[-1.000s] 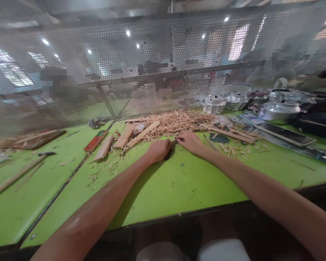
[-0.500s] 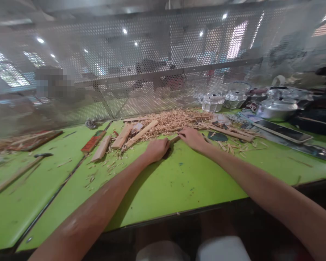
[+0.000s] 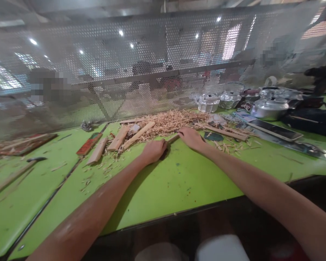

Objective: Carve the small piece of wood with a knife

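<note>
My left hand (image 3: 153, 150) is closed around one end of a thin wooden stick (image 3: 173, 138) that lies on the green table (image 3: 163, 181). My right hand (image 3: 189, 137) rests on the stick's far end, fingers curled over it; whether a small tool is in that hand is hidden. Just beyond both hands lies a heap of wood shavings (image 3: 170, 121).
Flat wooden pieces (image 3: 118, 138) and a red-green block (image 3: 88, 143) lie left of the shavings. More sticks (image 3: 225, 132), a dark green scrap (image 3: 213, 137), metal pots (image 3: 268, 108) and a tablet (image 3: 274, 129) sit to the right. A perforated metal screen (image 3: 152, 65) backs the table.
The view has shifted slightly to the right. My right hand has slid a little along the stick toward the shavings; the left hand keeps its grip.
</note>
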A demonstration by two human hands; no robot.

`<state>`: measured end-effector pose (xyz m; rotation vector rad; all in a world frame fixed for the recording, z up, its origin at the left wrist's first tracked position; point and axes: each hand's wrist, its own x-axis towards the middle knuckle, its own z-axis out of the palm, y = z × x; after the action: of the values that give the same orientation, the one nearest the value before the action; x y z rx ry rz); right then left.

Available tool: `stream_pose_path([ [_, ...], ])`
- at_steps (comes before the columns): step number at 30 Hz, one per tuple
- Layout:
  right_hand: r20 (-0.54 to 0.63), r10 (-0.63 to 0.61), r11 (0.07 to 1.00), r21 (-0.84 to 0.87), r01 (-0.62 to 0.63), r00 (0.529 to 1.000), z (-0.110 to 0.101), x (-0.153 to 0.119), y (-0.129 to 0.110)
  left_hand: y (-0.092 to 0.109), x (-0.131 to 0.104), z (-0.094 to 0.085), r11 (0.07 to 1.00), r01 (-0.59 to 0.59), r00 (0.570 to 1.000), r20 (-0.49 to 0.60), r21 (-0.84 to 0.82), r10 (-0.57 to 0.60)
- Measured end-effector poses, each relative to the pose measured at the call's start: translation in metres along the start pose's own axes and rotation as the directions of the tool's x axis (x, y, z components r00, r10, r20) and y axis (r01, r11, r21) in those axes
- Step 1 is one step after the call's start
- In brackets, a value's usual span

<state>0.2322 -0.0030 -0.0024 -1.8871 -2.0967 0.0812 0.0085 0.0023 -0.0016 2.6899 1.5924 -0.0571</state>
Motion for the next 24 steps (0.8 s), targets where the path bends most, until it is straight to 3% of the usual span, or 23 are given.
stream_pose_path([
  [8,0.086,-0.128,0.991,0.039,0.125,0.988,0.002,-0.006,-0.025,-0.003,0.000,0.002,0.999,-0.028,0.999,-0.015,0.027,0.028],
  [16,0.096,0.053,0.998,-0.027,-0.051,0.994,-0.014,-0.005,-0.010,0.000,-0.001,-0.002,0.998,-0.018,1.000,-0.016,-0.057,0.017],
  [24,0.164,-0.015,0.997,-0.070,0.027,0.986,-0.006,-0.010,-0.035,-0.002,-0.001,0.001,1.000,-0.015,1.000,-0.019,-0.010,0.015],
])
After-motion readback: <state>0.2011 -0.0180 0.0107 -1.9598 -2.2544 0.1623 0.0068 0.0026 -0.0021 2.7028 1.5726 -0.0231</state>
